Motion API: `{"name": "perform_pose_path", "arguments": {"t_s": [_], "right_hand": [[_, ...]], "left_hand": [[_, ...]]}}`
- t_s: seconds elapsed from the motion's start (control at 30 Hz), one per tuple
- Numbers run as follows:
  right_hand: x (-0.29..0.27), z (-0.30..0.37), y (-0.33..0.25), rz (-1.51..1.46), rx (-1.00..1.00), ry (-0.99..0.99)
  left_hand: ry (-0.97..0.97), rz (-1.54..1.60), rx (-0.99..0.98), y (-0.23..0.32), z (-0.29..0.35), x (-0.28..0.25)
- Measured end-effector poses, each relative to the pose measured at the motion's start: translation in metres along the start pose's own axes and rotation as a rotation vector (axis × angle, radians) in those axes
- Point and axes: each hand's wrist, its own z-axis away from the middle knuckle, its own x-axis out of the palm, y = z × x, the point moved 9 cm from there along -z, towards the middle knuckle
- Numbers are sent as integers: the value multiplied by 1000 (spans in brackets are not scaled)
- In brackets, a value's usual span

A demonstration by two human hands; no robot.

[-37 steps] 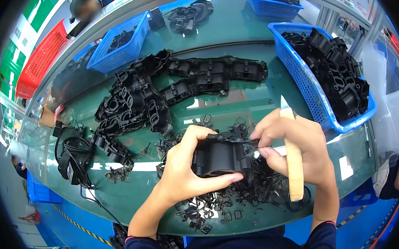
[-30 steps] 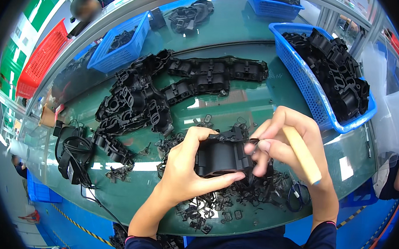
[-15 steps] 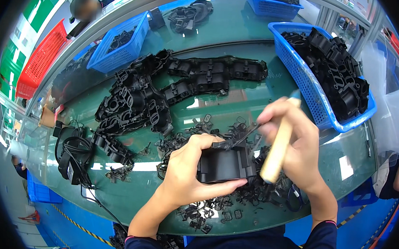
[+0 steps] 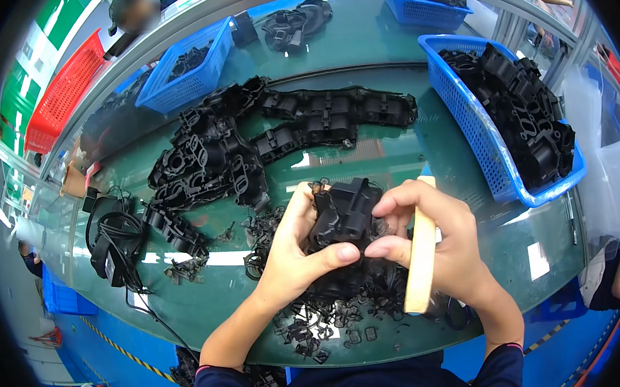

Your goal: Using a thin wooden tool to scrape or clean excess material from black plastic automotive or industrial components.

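My left hand (image 4: 292,253) is closed around a black moulded plastic housing (image 4: 348,210), its thumb along the near side. My right hand (image 4: 446,237) has its thumb and fingertips at the housing's right edge, where a small dark piece shows between them; whether it is loose or attached I cannot tell. A tool with a pale yellow handle (image 4: 421,264) is tucked in the same right hand, standing nearly upright in view; its working end is mostly hidden. Below the hands, many small black plastic scraps (image 4: 323,322) lie on the green tabletop (image 4: 519,252).
Black housings (image 4: 209,159) are piled at left centre, and more (image 4: 322,113) form rows behind. A blue basket (image 4: 496,166) full of housings stands at right; another blue basket (image 4: 215,63) is at back left. A black corded device (image 4: 112,238) sits at the left edge.
The housing has been turned over in my left hand and now shows another side. My right hand has moved down and left onto its edge; the tool handle has swung more upright.
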Motion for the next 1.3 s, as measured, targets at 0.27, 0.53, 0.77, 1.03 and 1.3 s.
{"name": "perform_pose_path", "arguments": {"t_s": [0.27, 0.53, 0.77, 1.03, 1.3], "right_hand": [[0, 2, -21, 187, -271, 40], [3, -1, 0, -167, -91, 0], [3, 2, 34, -629, 359, 23], [2, -2, 10, -152, 142, -80], [14, 3, -13, 374, -182, 55]], "left_hand": [[-106, -51, 16, -3, 2, 7], [-70, 109, -82, -12, 2, 4], [20, 361, -266, -31, 6, -6], [86, 343, -214, -33, 5, -8], [61, 132, -86, -13, 5, 2]]}}
